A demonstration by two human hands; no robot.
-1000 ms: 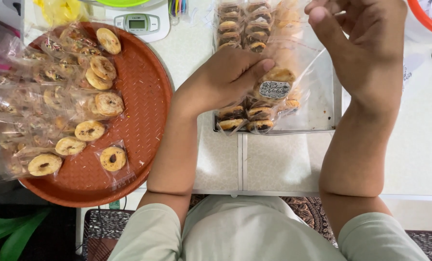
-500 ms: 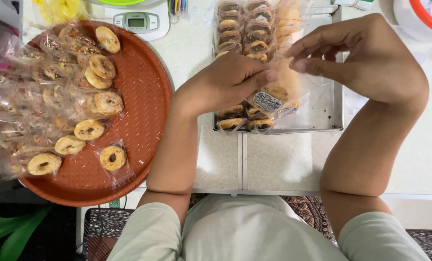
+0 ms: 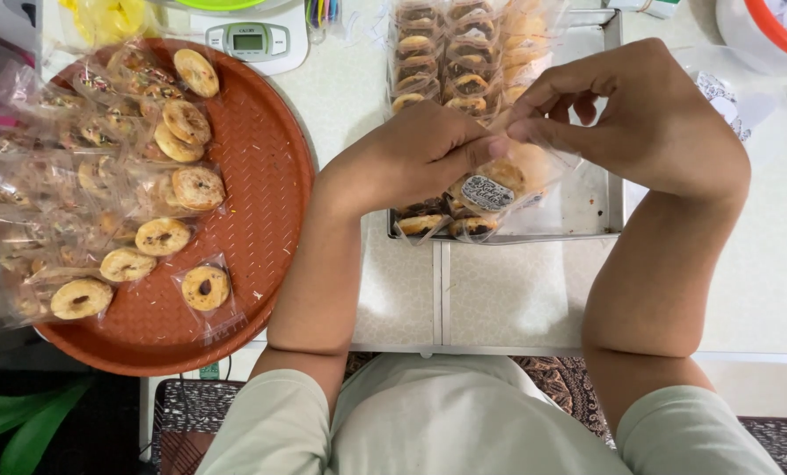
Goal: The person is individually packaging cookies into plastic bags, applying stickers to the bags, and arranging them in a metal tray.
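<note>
- A clear bag of cookies is pinched at its top by the fingers of the left hand and the right hand.
- The bag is held over the metal tray.
- Since a second ago, the right hand has been lowered to meet the left.
- The round red tray on the bench is unchanged.

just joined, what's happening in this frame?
A person seated at a white table is handling a small clear bag of ring cookies with both hands. The left hand grips the bag while the right hand pinches its top edge, above a metal tray holding more bagged cookies. On the person's left, a round brown tray carries single wrapped cookies. A digital scale sits at the table's far edge.
</note>
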